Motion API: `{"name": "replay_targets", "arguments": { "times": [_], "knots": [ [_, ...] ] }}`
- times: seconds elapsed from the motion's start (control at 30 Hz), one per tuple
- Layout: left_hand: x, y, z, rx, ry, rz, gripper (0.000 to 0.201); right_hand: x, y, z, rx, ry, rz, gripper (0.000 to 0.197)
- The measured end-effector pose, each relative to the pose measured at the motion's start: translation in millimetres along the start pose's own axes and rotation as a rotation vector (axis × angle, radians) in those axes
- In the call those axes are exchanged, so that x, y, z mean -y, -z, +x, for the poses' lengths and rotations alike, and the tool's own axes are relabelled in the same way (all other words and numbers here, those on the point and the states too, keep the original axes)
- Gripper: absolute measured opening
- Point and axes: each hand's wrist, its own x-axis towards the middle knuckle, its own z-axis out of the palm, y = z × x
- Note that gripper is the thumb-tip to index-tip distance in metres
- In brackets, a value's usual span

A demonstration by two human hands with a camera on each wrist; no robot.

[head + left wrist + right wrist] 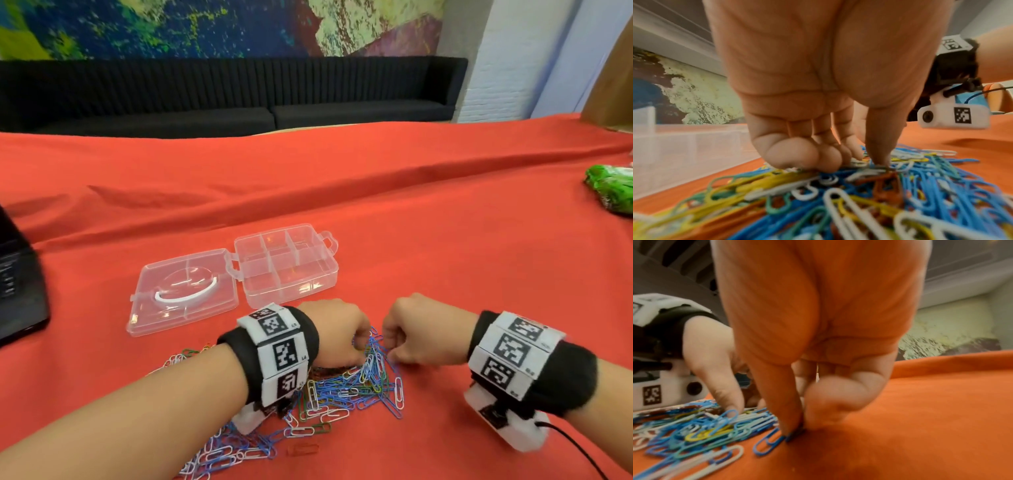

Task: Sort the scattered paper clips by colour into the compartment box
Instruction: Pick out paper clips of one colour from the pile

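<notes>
A tangled pile of paper clips [346, 387] in blue, white, green, yellow and red lies on the red cloth near me. Behind it stands the clear compartment box [310, 286], empty, with its lid [185, 291] folded open to the left. My left hand [865, 162] is curled over the pile's top, thumb and fingertips closing round a white clip [858, 163]. My right hand [795, 433] is at the pile's right edge. Its thumb and forefinger pinch the end of a blue paper clip [768, 443] that lies on the cloth. In the head view both hands [342, 329] [407, 337] hide their fingertips.
A black device [17, 281] sits at the left edge and a green packet [613, 192] at the far right. One red clip [303, 449] lies alone in front of the pile. The cloth has long folds behind the box.
</notes>
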Motion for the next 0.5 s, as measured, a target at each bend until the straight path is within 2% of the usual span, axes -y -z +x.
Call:
{"name": "replay_targets", "arguments": {
  "times": [0.17, 0.27, 0.33, 0.43, 0.5],
  "knots": [
    [13, 2, -10, 0.144, -0.007, -0.039, 0.011, -10, -2, -10, -0.048, 0.005, 0.071, 0.009],
    [19, 5, -6, 0.066, 0.033, -0.105, 0.009, -11, -3, -6, -0.076, -0.024, 0.163, 0.006],
    [19, 6, 0, -0.005, 0.074, -0.077, 0.010, -8, -4, -1, -0.053, -0.047, 0.139, 0.008],
    [17, 3, 9, -0.031, 0.100, 0.020, 0.017, -4, -4, 2, -0.045, -0.048, 0.078, 0.007],
    [17, 3, 11, -0.031, 0.111, 0.000, 0.015, -5, -4, -1, -0.024, -0.055, 0.087, 0.010]
  ]
}}
